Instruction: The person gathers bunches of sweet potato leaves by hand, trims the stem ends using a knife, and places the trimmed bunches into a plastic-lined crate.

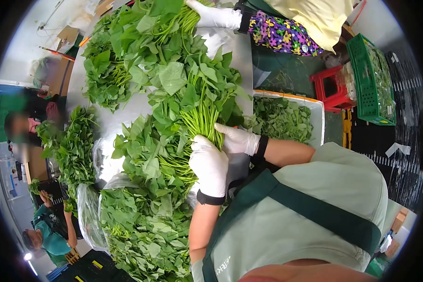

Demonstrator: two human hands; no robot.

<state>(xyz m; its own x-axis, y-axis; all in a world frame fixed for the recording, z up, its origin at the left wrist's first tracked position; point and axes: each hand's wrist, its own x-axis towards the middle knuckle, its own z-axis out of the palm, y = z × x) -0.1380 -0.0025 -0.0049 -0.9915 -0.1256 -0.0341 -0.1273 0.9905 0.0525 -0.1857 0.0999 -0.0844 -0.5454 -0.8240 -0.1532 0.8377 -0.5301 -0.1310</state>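
My left hand (208,164), in a white glove, is closed about the lower stems of a bunch of leafy greens (199,120). On the other side of the stems, my right hand (239,139), gloved too, grips the same bunch with its thumb against the front. Long green stalks point toward me and broad leaves fan out away from me. Under and beside the hands lies a pile of leafy greens (150,155) on the metal table (109,123). The fingers of both hands are partly hidden by the stems.
A co-worker's gloved hand (216,16) holds greens across the table. A white box of greens (318,122) stands at right, near a red stool (331,89) and a green crate (364,89). Clear plastic (90,216) lines the left side. Another person (51,235) works at lower left.
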